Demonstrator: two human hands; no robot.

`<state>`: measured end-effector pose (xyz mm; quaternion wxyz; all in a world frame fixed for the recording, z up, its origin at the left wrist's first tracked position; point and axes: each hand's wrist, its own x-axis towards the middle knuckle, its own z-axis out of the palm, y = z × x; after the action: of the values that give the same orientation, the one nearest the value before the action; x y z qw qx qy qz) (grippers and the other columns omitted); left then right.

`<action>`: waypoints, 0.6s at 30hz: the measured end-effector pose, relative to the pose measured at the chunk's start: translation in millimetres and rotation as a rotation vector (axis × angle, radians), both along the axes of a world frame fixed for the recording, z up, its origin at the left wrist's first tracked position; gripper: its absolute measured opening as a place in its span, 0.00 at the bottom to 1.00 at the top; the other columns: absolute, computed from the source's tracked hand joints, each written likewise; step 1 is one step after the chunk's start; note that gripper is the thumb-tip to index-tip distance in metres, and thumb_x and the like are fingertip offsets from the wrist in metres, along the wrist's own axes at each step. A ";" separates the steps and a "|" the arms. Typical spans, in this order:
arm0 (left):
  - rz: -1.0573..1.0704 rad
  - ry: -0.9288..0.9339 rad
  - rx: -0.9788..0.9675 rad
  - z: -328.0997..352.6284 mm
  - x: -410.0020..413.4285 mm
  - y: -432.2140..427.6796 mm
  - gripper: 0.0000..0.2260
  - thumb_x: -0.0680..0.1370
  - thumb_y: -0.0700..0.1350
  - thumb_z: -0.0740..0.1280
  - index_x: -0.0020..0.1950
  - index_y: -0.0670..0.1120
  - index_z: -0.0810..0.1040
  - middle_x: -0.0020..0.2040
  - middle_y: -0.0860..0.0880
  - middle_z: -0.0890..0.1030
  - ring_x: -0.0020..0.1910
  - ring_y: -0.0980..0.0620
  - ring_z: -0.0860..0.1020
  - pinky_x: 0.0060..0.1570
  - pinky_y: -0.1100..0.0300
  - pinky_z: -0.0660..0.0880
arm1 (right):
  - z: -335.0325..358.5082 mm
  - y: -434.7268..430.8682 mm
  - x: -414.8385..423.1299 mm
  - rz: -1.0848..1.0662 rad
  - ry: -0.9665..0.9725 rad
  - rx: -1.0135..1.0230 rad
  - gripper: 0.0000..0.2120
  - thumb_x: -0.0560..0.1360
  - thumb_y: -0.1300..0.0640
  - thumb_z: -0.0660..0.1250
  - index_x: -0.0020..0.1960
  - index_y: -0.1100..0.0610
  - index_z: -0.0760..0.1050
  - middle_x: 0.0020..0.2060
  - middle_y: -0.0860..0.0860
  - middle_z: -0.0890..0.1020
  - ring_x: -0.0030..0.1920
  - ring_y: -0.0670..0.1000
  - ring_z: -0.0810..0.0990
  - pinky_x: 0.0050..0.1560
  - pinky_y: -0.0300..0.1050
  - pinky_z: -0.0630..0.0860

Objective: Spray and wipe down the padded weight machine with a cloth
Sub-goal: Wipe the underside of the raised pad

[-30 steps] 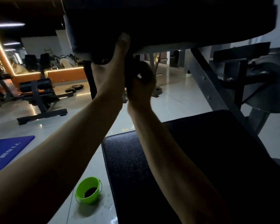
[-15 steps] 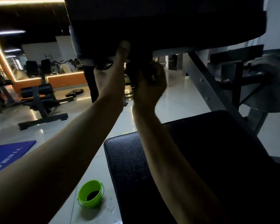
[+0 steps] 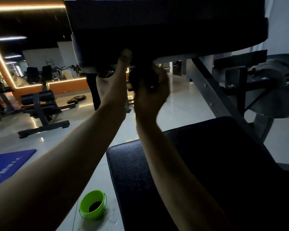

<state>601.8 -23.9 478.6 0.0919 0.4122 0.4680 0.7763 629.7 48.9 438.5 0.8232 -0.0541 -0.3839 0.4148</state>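
The left hand (image 3: 113,84) grips the pad (image 3: 157,30) at its bottom edge to steady it; the right hand (image 3: 151,94) squeezes a dark cloth (image 3: 141,78) beneath.

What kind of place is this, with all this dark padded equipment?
Most likely a gym. A black padded seat sits close in front, loose weight plates lie on the tiled floor further back, and a bench with roller pads stands left of them.
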 end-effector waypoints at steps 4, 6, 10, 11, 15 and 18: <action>-0.068 0.017 0.021 -3.0 -5.4 -1.9 0.24 0.74 0.58 0.75 0.63 0.45 0.80 0.55 0.48 0.86 0.55 0.55 0.84 0.56 0.57 0.80 | -2.5 -16.4 -6.0 -0.053 -0.122 0.157 0.08 0.76 0.69 0.70 0.53 0.72 0.78 0.47 0.65 0.82 0.51 0.62 0.82 0.54 0.58 0.81; 0.008 0.046 0.012 -1.9 -7.0 -1.3 0.26 0.73 0.62 0.74 0.64 0.47 0.79 0.57 0.52 0.85 0.57 0.59 0.82 0.56 0.61 0.76 | 8.2 -4.6 17.9 -0.013 -0.015 0.110 0.10 0.74 0.73 0.71 0.55 0.69 0.77 0.52 0.64 0.83 0.54 0.61 0.83 0.54 0.55 0.83; 0.045 0.027 -0.039 -2.3 -7.4 -1.1 0.46 0.60 0.74 0.72 0.70 0.49 0.74 0.65 0.51 0.79 0.64 0.54 0.76 0.57 0.60 0.69 | 21.8 25.2 61.9 -0.042 0.259 -0.023 0.12 0.75 0.69 0.70 0.56 0.62 0.74 0.52 0.58 0.80 0.55 0.56 0.82 0.51 0.44 0.82; 0.038 0.029 -0.039 -2.5 -7.3 0.3 0.45 0.60 0.74 0.72 0.69 0.49 0.75 0.64 0.52 0.80 0.64 0.54 0.76 0.56 0.61 0.69 | 26.3 29.5 65.0 -0.063 0.263 -0.042 0.12 0.76 0.65 0.70 0.57 0.60 0.74 0.52 0.57 0.81 0.56 0.58 0.82 0.53 0.47 0.82; 0.029 0.069 -0.004 -3.8 -6.5 -0.4 0.33 0.66 0.70 0.71 0.62 0.51 0.79 0.57 0.54 0.83 0.58 0.57 0.79 0.56 0.61 0.71 | 14.2 -2.7 37.2 -0.198 -0.024 0.112 0.13 0.76 0.59 0.70 0.60 0.58 0.77 0.57 0.60 0.79 0.59 0.60 0.80 0.57 0.55 0.82; -0.006 0.087 0.033 -6.0 -8.8 1.8 0.25 0.72 0.65 0.72 0.60 0.48 0.82 0.55 0.51 0.85 0.57 0.54 0.82 0.61 0.50 0.78 | 2.5 -18.3 25.8 -0.241 -0.224 0.312 0.12 0.76 0.67 0.71 0.60 0.65 0.82 0.57 0.64 0.77 0.60 0.62 0.79 0.61 0.55 0.80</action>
<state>593.0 -22.1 472.6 0.0668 0.4483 0.4576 0.7649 655.4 30.6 441.1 0.8174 -0.0173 -0.5231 0.2406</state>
